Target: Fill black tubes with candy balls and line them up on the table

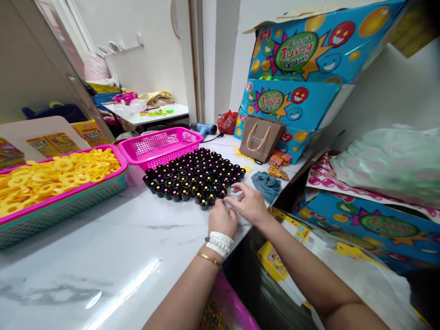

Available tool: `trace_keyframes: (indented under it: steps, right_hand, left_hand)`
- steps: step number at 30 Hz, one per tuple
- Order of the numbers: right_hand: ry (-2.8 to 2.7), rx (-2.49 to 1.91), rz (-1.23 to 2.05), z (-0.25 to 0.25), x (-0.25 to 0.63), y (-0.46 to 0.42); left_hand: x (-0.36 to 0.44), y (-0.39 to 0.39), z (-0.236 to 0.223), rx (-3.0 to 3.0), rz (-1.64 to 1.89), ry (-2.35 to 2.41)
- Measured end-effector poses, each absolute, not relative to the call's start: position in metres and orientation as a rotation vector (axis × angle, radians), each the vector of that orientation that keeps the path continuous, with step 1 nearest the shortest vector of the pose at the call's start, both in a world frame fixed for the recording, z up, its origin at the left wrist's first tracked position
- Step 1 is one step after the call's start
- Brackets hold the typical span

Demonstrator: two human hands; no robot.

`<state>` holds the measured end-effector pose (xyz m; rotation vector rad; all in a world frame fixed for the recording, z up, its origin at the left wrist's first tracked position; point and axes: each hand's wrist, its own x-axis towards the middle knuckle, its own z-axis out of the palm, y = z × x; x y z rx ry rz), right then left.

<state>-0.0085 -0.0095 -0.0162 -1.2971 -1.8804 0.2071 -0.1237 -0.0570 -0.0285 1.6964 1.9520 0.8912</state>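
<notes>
Several small black cups (192,172), each with pink, yellow or blue bits at the top, stand close together on the white marbled table (137,238). My left hand (222,218), with white and gold bracelets at the wrist, is curled closed at the near edge of the group; what its fingers hold, if anything, is hidden. Beside it on the right is my right hand (250,202), its thumb and index finger apart and nothing visible between them. The right thumb is close to the left hand, and the index finger reaches toward the cups at the group's right side.
Yellow ring-shaped pieces (62,172) fill a basket at left. A pink basket (161,158) stands behind the cups. Further right are a blue cloth (266,184), a brown paper bag (257,140) and stacked blue gum boxes (292,101). A blue hair dryer (204,129) lies behind.
</notes>
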Motion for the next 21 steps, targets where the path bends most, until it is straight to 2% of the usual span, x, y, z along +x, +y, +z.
trace_keyframes:
  steps: [4, 12, 21]
  right_hand:
    - [-1.882, -1.411, 0.371, -0.023, -0.026, -0.001]
    - [-1.920, -1.361, 0.343, -0.027, -0.027, 0.001]
    - [-1.876, -1.499, 0.014, -0.037, 0.005, 0.019]
  left_hand:
    - [-0.126, -0.055, -0.027, 1.754, 0.855, 1.929]
    - [-0.127, -0.053, -0.028, 1.771, 0.838, 1.927]
    - [-0.126, -0.053, -0.034, 1.795, 0.848, 1.921]
